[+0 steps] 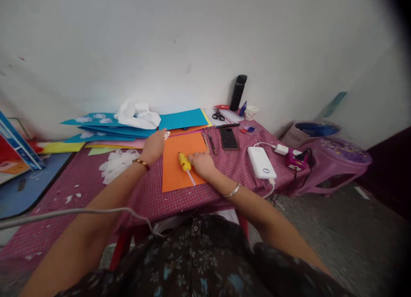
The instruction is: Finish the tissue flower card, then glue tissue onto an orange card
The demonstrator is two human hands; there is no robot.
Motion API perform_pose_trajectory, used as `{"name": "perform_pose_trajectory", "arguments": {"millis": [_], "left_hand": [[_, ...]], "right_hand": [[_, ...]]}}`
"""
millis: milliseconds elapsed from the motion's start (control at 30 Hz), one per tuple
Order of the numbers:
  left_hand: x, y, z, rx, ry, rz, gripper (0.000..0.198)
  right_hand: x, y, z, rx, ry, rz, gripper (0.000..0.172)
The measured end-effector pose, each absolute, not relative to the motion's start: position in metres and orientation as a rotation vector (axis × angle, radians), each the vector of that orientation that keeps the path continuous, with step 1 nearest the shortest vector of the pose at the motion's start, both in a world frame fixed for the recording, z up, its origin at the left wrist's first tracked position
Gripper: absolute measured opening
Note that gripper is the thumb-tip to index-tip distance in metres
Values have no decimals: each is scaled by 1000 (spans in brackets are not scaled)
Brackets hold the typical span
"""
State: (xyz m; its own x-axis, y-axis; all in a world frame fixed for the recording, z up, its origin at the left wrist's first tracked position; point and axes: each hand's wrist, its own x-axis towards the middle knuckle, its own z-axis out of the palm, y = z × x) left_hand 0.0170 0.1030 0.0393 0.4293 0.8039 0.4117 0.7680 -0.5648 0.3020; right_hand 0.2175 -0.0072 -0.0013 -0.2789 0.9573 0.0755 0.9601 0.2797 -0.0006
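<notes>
Sheet, orange (pixel 171 177), flat on a red-checked tablecloth (pixel 149 202); taken as clock centre, twelve toward the wall.

Glue gun, yellow (pixel 184 161), one: over the orange sheet, nozzle toward eleven, pale glue stick (pixel 191 178) projecting from its rear toward five.

Right hand (pixel 203 164), bangle at wrist: at three on the sheet, fingers bent against the gun's side; cannot tell whether they close around it.

Left hand (pixel 154 146), beaded bracelet at wrist: at the sheet's ten o'clock edge, fingers drawn narrow, holding a small white piece (pixel 166 135) at the tips.

Scraps, thin and white (pixel 116 165), one heap: nine o'clock, near the left forearm.

Folded cards, blue (pixel 112 132), several, some bearing white flower shapes (pixel 100 116): ten o'clock.

Crumpled white material (pixel 138 115), one: resting on blue cards, between ten and eleven.

Card, blue (pixel 183 119), one: twelve, just beyond the orange sheet.

Scissors, dark-handled (pixel 218 115), one pair: between one and two.

Bottle, tall and black (pixel 238 93), one: between one and two, upright by the wall.

Cup, white, printed (pixel 251 112), one: two o'clock.

Phone, dark (pixel 229 139), one: between two and three, flat.

Power bank, white (pixel 261 163), one, cable attached: three o'clock.

Stool, purple (pixel 316 172), one: three o'clock, off the table's end.
</notes>
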Motion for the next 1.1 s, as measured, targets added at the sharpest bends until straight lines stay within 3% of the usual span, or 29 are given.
{"name": "perform_pose_trajectory", "arguments": {"millis": [167, 567, 867, 1100], "left_hand": [[8, 67, 36, 1959, 1274, 1081, 21], [20, 46, 8, 1136, 882, 1188, 33], [25, 36, 9, 1092, 844, 1102, 26], [33, 31, 6, 1063, 779, 1114, 30]], "right_hand": [[221, -7, -6, -1811, -2300, 45, 27], [239, 7, -13, -1482, -1545, 720, 20], [233, -9, 5, -1016, -1274, 1420, 61], [211, -18, -1, -724, -995, 1932, 60]]}}
